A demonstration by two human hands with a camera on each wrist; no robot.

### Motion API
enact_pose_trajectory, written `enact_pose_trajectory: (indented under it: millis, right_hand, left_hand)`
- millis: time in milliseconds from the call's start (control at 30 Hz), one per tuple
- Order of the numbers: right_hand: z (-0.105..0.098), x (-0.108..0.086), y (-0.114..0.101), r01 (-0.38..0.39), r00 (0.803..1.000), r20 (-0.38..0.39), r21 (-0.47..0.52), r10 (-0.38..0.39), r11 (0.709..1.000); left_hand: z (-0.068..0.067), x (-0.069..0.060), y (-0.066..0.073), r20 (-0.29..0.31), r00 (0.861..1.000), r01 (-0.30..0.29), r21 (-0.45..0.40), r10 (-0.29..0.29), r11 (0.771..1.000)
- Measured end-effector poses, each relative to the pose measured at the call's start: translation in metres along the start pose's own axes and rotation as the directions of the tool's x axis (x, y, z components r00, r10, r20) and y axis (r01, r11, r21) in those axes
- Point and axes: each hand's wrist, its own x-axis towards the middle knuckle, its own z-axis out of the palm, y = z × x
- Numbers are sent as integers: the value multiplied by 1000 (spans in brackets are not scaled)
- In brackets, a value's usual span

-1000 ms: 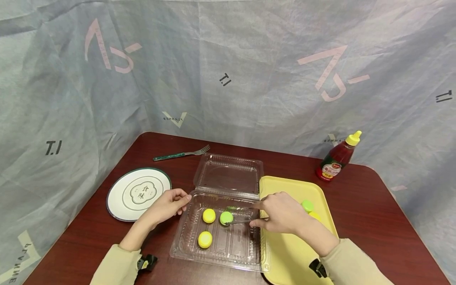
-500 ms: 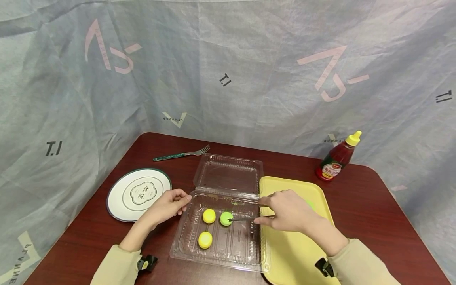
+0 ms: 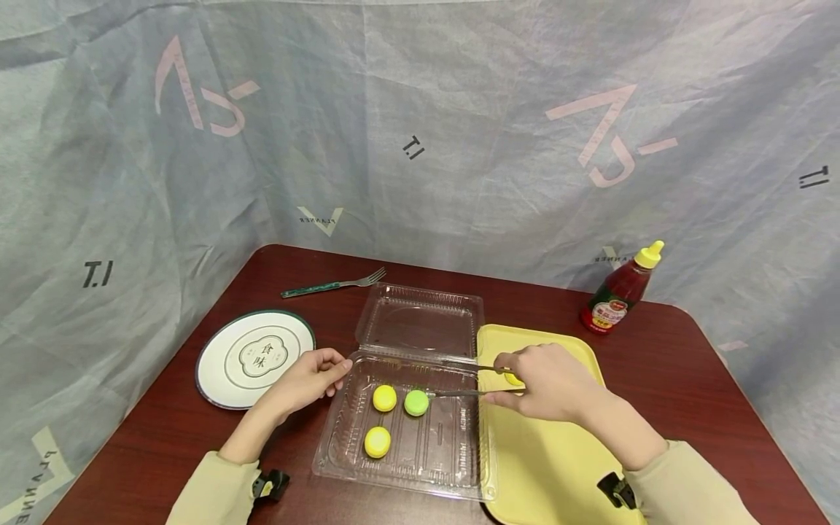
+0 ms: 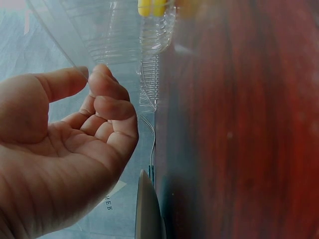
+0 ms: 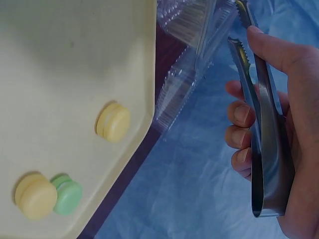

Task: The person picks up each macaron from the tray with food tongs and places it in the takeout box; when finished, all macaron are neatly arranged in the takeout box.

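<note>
My left hand (image 3: 311, 380) pinches the left rim of an open clear plastic container (image 3: 433, 467) between thumb and forefinger, as the left wrist view also shows. Inside the container lie two yellow macarons (image 3: 384, 398) and a green macaron (image 3: 416, 402). My right hand (image 3: 554, 383) holds metal tongs (image 5: 271, 164) over the container's right side and the yellow tray (image 3: 545, 467). Their serrated tips stand apart with nothing between them, the nearer one just right of the green macaron. On the tray, the right wrist view shows two yellow macarons (image 5: 115, 123) and a green one (image 5: 68, 195).
The container's lid (image 3: 420, 321) lies folded back behind it. A white plate (image 3: 219, 364) with a dark rim is at the left, and a fork (image 3: 335, 284) lies behind. A red sauce bottle (image 3: 613, 299) stands at the back right. Grey cloth (image 3: 420, 204) hangs behind the table.
The tongs have opened off the green macaron, which stays in the container. My right hand has drawn back to the right with them. My left hand has stayed at the rim.
</note>
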Motion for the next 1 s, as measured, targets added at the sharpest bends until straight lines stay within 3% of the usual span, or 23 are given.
enact_pose_trajectory:
  millis: [433, 1000]
  right_hand:
    - [-15, -15, 21, -35, 999, -19, -24, 34, 999]
    - [-24, -40, 49, -162, 987, 13, -15, 163, 987]
  left_hand:
    - [-1, 1, 1, 5, 1000, -10, -2, 10, 1000]
    - [0, 0, 0, -1, 1000, 5, 4, -5, 1000]
